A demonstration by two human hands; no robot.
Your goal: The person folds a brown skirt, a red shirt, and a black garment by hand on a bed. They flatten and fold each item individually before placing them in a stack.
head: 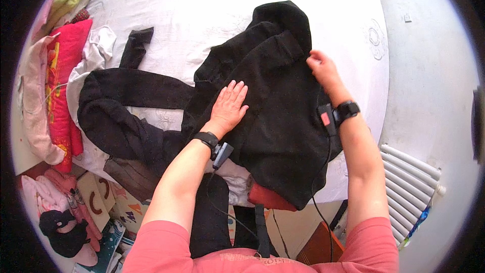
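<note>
A black garment [273, 121] that looks like a hooded sweatshirt lies spread on the white bed sheet [182, 30]. Its hood-like part [288, 15] points away from me. My left hand [229, 106] rests palm down on the cloth, fingers straight, gripping nothing. At the garment's upper right edge is my right hand [322, 69], its fingers curled against the border; whether cloth is pinched between them is hidden. To the left, another dark piece of clothing [113, 121] lies looped, with a narrow black end [137, 47] beyond it.
Red cloth [269, 196] shows under the garment at the bed's near edge. A red cushion [66, 91] and a pale pink one [38, 102] lie at left. A white radiator [409, 185] stands by the right wall. Clothes [62, 231] are heaped lower left. Cables [329, 159] hang from both wrist devices.
</note>
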